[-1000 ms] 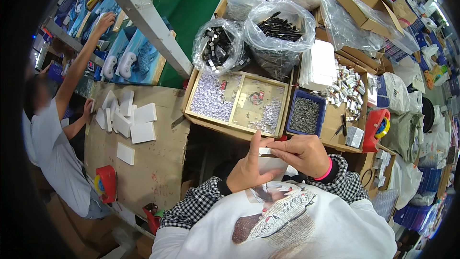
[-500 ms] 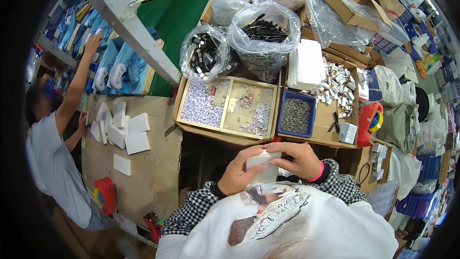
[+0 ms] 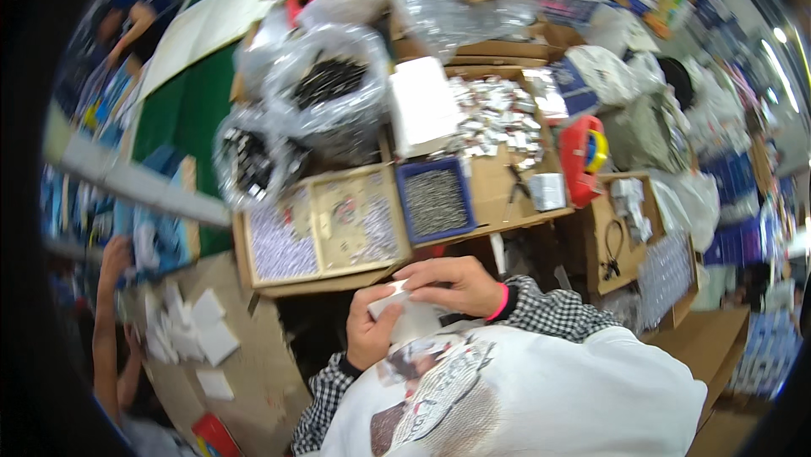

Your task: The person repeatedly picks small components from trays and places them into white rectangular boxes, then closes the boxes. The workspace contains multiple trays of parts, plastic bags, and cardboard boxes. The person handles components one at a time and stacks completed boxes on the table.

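Close in front of my shirt, both hands are closed around a small white box (image 3: pixel 387 300). My left hand (image 3: pixel 369 332) grips its left side, thumb across the near face. My right hand (image 3: pixel 456 285) bends over its top and right side, with the fingertips near those of the left. A paler white surface (image 3: pixel 416 322) shows just below the box, partly covered by the fingers; I cannot tell whether it is part of the same box. Beyond my hands stand a divided wooden tray (image 3: pixel 319 229) of small pale parts and a blue bin (image 3: pixel 445 233) of small metal pieces.
Plastic bags (image 3: pixel 283 85) of black parts stand behind the tray, beside a stack of white cards (image 3: pixel 421 106). A red tape dispenser (image 3: pixel 578 165) sits at right. Several white boxes (image 3: pixel 211 339) lie on the left table, near another person's arm (image 3: pixel 106 313).
My view has swung to the right, so the scene appears shifted left and turned. The white box is tilted now, and my left hand has moved lower along its side.
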Demonstrator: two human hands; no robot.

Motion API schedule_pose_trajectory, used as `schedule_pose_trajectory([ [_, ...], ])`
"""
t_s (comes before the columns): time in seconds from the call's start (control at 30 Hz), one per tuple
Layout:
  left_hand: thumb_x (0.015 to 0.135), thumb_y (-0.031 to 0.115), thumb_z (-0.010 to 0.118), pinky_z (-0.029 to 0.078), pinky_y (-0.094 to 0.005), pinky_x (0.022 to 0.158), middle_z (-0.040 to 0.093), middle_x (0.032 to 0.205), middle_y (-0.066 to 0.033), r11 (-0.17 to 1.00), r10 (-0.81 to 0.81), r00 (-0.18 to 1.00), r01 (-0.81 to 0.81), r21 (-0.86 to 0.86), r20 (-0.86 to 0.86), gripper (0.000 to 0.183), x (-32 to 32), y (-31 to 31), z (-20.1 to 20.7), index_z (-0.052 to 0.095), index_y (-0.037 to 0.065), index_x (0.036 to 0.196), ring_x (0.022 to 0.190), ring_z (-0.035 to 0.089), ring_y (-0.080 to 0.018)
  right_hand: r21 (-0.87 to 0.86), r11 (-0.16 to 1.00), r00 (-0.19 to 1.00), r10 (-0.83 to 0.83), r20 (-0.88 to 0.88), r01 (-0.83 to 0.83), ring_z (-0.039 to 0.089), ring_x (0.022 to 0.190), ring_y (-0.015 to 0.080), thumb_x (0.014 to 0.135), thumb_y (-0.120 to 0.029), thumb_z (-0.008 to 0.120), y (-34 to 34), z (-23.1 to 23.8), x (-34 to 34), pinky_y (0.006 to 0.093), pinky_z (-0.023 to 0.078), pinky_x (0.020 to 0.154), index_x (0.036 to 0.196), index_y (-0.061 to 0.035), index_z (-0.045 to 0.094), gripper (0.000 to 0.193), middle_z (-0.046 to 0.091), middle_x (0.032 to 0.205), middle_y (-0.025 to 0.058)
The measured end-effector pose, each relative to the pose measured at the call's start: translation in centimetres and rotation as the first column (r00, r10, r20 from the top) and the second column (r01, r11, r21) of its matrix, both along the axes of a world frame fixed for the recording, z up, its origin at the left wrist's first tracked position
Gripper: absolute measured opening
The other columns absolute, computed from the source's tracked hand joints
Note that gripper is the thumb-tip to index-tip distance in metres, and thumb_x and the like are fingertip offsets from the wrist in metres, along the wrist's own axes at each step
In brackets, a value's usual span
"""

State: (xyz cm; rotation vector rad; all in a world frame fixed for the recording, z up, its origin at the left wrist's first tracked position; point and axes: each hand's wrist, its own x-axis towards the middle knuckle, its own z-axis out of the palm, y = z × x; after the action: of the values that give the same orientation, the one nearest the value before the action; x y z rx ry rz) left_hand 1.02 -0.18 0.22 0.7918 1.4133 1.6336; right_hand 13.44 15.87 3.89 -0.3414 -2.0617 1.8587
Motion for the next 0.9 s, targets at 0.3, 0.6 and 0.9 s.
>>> schedule_pose_trajectory([
  [0.3,0.089,0.005,0.053,0.047,-0.0260,0.071,0.059,0.094,-0.0080,0.998,-0.050,0.948,0.057,-0.013,0.314,0.020,0.9,2.7,0.3,0.049,0.007,0.108,0.079,0.056,-0.0127,0.123,0.304,0.308,-0.951,-0.012,0.945,0.056,0.073,0.0073,0.089,-0.015,0.057,12.9,-5.4,13.0,0.0226,0.046,0.067,0.095,0.0014,0.062,0.018,0.063,0.081,0.0020],
  [0.6,0.090,0.005,0.050,0.048,-0.0276,0.071,0.059,0.095,-0.0090,0.991,-0.121,0.933,0.135,-0.018,0.339,0.021,2.2,5.1,0.9,0.047,0.007,0.111,0.080,0.057,-0.0138,0.419,0.357,0.275,-0.930,0.244,0.835,0.059,0.094,0.0244,0.083,-0.030,0.061,19.5,-8.8,25.1,0.0316,0.044,0.082,0.090,0.0025,0.066,0.034,0.062,0.101,0.0151],
  [0.9,0.091,0.008,0.052,0.048,-0.0271,0.070,0.059,0.095,-0.0082,0.984,-0.162,0.939,0.179,-0.028,0.303,0.021,2.9,6.1,0.5,0.047,0.008,0.111,0.079,0.057,-0.0133,0.201,0.298,0.261,-0.946,0.191,0.933,0.055,0.095,0.0155,0.083,-0.026,0.063,19.8,-9.2,24.3,0.0272,0.042,0.083,0.087,0.0028,0.067,0.029,0.061,0.100,0.0097],
])
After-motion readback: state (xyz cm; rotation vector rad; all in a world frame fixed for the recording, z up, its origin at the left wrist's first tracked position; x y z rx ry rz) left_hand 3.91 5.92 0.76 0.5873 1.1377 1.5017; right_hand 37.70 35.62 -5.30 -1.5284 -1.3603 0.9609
